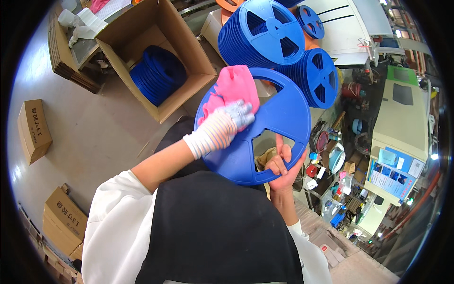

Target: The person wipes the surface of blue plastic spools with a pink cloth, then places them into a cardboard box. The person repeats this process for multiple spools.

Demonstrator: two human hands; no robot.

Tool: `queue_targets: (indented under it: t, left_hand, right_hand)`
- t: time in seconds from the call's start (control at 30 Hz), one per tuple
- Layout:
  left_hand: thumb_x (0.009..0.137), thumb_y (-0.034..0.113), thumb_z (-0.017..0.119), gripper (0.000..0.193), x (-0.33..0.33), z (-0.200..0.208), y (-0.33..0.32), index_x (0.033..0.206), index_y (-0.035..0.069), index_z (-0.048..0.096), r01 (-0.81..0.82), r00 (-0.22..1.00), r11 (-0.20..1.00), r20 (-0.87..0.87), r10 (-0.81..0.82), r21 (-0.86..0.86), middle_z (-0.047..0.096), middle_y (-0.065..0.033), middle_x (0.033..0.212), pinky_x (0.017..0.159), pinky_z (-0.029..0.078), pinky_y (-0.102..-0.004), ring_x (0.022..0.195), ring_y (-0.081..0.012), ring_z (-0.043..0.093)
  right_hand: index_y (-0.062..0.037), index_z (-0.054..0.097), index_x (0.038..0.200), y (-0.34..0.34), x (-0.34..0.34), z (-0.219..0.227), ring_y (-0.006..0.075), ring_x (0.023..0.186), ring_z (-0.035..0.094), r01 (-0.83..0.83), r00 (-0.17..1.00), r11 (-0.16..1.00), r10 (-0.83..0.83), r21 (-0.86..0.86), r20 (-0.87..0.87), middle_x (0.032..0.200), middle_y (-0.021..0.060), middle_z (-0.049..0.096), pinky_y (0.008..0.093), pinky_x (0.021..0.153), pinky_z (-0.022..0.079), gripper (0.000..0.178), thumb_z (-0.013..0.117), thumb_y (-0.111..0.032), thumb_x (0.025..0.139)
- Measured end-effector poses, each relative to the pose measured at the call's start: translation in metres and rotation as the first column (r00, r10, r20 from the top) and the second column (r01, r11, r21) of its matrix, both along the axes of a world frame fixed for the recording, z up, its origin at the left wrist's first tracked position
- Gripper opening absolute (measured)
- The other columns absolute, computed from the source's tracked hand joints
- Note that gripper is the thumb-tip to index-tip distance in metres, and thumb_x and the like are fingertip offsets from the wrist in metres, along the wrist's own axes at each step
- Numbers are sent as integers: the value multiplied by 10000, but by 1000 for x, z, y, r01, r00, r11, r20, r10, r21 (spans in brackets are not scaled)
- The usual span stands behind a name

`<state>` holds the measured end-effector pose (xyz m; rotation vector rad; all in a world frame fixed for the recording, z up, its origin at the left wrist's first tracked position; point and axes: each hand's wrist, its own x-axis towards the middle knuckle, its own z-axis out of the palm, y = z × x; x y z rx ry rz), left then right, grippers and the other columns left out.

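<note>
A large blue plastic reel (281,111) with wide cutouts is held up in front of me. My right hand (284,169), bare, grips its lower right rim, with fingers coming through a cutout. A striped, grey-tipped glove covers my left hand (220,125), which is closed on a pink cloth (236,85) and presses it against the reel's left face. The gloved fingers are slightly blurred. Part of the reel's far left edge is hidden by the cloth and glove.
An open cardboard box (198,54) holding blue reels (158,75) stands at the far left. Beyond my reel are a tall stack of blue reels (269,31) and a smaller stack (321,78). Closed cartons (35,130) sit on the floor; a beige machine (402,111) stands right.
</note>
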<state>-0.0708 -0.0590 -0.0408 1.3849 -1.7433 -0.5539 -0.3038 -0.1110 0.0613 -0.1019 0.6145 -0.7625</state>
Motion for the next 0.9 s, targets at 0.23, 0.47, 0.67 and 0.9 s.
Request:
queue_targets:
  t: [0.23, 0.47, 0.67, 0.9]
  left_hand:
    - [824, 202, 606, 425, -18, -15, 64, 1241, 120, 598, 579, 797, 773, -21, -604, -261, 577, -92, 1349, 1017, 489, -399, 1243, -304, 567]
    - [810, 125, 590, 442, 14, -5, 10, 1251, 104, 585, 7, 918, 972, 384, -98, 233, 593, -156, 1275, 958, 497, -420, 1229, -325, 560]
    - [709, 0, 625, 607, 143, -117, 16, 1312, 42, 565, -518, 790, 813, -216, 573, 265, 587, -174, 1253, 977, 456, -347, 1118, -340, 573]
    - [648, -97, 616, 836, 108, -1, 44, 1423, 196, 512, -611, 766, 788, 191, 613, -75, 499, -197, 1433, 884, 511, -457, 984, -387, 647]
  right_hand:
    - [-55, 396, 706, -3, -27, -26, 75, 379, 321, 81, 997, 988, -80, 129, -14, 1552, 154, 402, 236, 408, 246, 610, 410, -594, 991]
    - [-72, 363, 649, -2, -25, -18, 83, 366, 297, 102, 995, 983, -98, 150, -36, 1587, 87, 364, 246, 415, 237, 614, 407, -579, 992]
    - [-69, 337, 674, -21, -30, 4, 91, 372, 356, 126, 963, 992, -115, -28, 242, 1620, 101, 289, 255, 415, 245, 598, 420, -565, 998]
    - [-71, 316, 678, -56, -9, 36, 99, 372, 348, 114, 931, 980, -47, -166, 363, 1634, 131, 237, 255, 419, 258, 567, 402, -514, 1023]
